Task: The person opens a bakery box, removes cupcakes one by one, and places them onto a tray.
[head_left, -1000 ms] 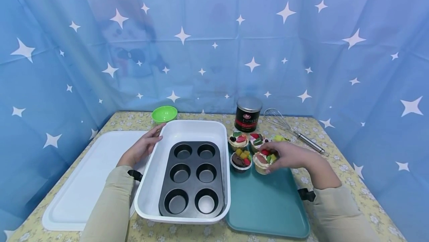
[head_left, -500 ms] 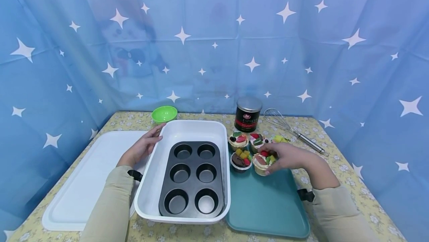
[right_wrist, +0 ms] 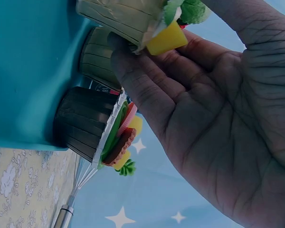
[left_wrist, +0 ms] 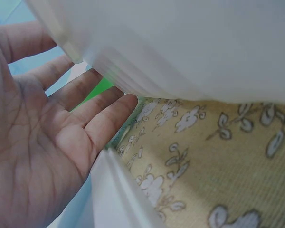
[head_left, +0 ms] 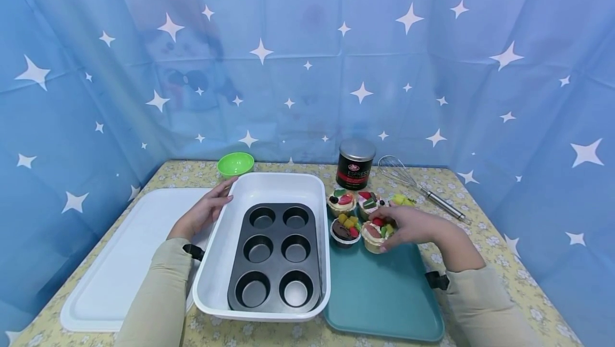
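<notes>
— Where's the cupcake (head_left: 375, 233)?

— On the teal tray (head_left: 384, 293), near its far end among the others; the right hand (head_left: 408, 225) curls its fingers (right_wrist: 133, 90) round the paper cup (thumb side hidden).

— And the left hand (head_left: 202, 213)?

— Flat and relaxed against the white dish (head_left: 218, 267), probably to steady it, with the muffin tin (head_left: 275, 259) sitting empty inside.
</notes>
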`<state>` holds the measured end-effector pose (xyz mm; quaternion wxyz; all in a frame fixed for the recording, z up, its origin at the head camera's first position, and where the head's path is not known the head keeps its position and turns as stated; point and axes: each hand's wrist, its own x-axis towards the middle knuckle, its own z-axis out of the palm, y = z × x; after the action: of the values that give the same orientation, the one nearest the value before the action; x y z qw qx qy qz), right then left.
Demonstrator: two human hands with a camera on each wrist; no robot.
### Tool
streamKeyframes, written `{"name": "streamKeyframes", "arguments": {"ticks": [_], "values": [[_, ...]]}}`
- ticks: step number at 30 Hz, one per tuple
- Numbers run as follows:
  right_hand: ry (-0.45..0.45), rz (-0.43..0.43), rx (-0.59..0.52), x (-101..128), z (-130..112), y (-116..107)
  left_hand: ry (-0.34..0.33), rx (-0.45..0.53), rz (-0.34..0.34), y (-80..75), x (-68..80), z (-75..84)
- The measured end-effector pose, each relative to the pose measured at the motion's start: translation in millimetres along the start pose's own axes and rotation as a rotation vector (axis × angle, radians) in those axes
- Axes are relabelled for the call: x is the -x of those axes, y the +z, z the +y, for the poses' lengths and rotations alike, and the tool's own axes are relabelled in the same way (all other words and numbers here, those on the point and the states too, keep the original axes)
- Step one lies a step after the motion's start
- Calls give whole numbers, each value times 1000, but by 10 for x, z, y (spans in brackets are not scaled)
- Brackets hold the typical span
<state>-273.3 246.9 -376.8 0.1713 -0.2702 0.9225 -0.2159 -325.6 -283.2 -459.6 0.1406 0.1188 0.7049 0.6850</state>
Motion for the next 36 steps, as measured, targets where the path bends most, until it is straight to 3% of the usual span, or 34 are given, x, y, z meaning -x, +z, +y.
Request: {"name": "streamKeyframes", "arguments": {"ticks": [19,21,24,27,30,33,36], "values": [[-3,-28,-84,20,16,-37,-5,27,-8,25,14,29],[-34,16,-97,55,48,-85,-4,27,-8,26,8,30],[-88,187,-72,114,140,-173,-2,28,-5,30,-1,36],[-78,349,25,125,267,-213,-2,32,-2,30,-4,38],[-10,347,91,78,415,-175,-8,29,-2,29,2,35],[27,302,96,8,563,-102,-12,22,-1,30,7,28],[43,323,89,-27,653,-72,-8,20,-1,31,5,26]]}}
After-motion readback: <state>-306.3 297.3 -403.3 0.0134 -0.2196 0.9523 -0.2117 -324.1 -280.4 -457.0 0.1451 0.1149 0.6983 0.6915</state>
